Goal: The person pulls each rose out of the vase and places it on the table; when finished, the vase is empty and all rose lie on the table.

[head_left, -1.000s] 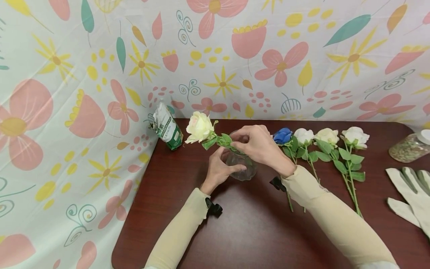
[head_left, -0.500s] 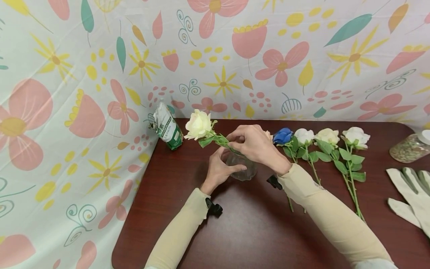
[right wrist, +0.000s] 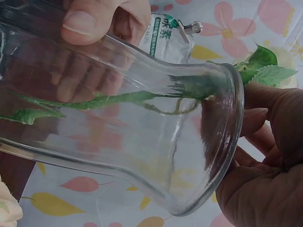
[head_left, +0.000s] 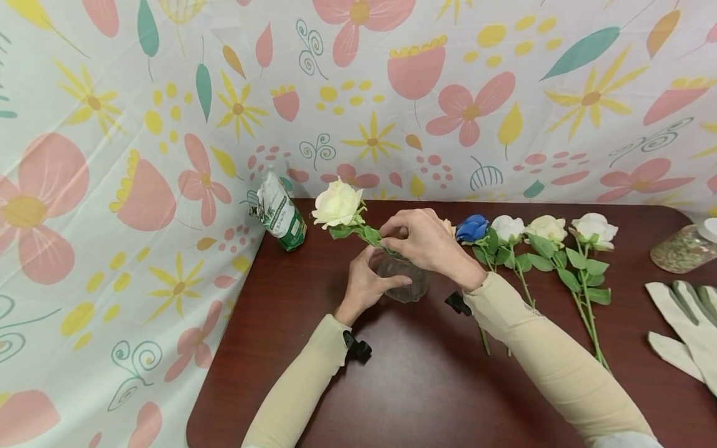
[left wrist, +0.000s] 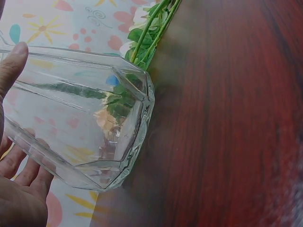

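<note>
A clear faceted glass vase [left wrist: 80, 113] with a flared mouth is gripped round its side by my left hand [head_left: 365, 283]. Across the vase, the left thumb and fingers sit on opposite sides. At the mouth my right hand [head_left: 422, 239] pinches the leafy stem of a cream-white rose [head_left: 338, 203]. The bloom leans out to the left above the rim. Through the glass in the right wrist view, the green stem [right wrist: 113, 100] runs down inside the vase. Right fingers [right wrist: 265, 127] are beside the rim and partly hide the stem.
A blue rose [head_left: 472, 228] and several pale roses [head_left: 595, 229] lie in a row on the dark wood table [head_left: 392, 386]. A green-and-white bag [head_left: 284, 218] stands back left. At the right are a lidded jar [head_left: 680, 249] and gloves [head_left: 686, 330]. Floral cloth [head_left: 358, 87] hangs behind.
The rose's bloom has risen slightly, and its stem stands a little less flat over the rim. My right hand has shifted slightly left. My left hand stays round the vase.
</note>
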A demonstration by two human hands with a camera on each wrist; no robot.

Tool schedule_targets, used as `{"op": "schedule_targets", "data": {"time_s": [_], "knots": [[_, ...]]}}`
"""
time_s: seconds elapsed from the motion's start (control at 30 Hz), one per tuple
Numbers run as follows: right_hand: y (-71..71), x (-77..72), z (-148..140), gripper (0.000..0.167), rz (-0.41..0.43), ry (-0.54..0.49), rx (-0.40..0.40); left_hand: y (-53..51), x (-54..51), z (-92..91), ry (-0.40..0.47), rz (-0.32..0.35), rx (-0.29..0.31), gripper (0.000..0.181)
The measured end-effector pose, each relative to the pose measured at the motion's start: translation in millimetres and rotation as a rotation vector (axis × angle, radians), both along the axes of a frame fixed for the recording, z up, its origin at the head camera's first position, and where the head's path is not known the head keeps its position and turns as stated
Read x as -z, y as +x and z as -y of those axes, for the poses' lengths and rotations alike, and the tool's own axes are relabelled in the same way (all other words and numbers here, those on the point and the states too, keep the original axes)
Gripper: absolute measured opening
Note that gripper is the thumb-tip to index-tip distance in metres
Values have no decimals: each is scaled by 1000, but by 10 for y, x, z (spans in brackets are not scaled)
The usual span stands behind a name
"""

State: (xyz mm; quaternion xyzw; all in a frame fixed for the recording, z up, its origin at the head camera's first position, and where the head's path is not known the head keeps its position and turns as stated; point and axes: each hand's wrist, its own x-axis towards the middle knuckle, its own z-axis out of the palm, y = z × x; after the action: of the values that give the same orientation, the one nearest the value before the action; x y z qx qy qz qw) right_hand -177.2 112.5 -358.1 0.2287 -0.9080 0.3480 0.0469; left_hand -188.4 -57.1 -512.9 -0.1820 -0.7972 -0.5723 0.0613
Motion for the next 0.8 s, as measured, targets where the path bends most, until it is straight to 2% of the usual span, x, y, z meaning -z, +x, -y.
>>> {"op": "schedule_targets", "data": {"time_s": [0.13, 0.43, 0.8], "knots": [[-1, -13, -11, 10, -3, -15, 6, 2, -11, 2, -3, 0, -3, 76], [-13, 12, -67, 10, -32, -73, 32, 2, -30, -10, 21, 14, 0, 87], [47, -53, -127, 8, -65, -121, 66, 15, -23, -16, 47, 65, -6, 77]]}}
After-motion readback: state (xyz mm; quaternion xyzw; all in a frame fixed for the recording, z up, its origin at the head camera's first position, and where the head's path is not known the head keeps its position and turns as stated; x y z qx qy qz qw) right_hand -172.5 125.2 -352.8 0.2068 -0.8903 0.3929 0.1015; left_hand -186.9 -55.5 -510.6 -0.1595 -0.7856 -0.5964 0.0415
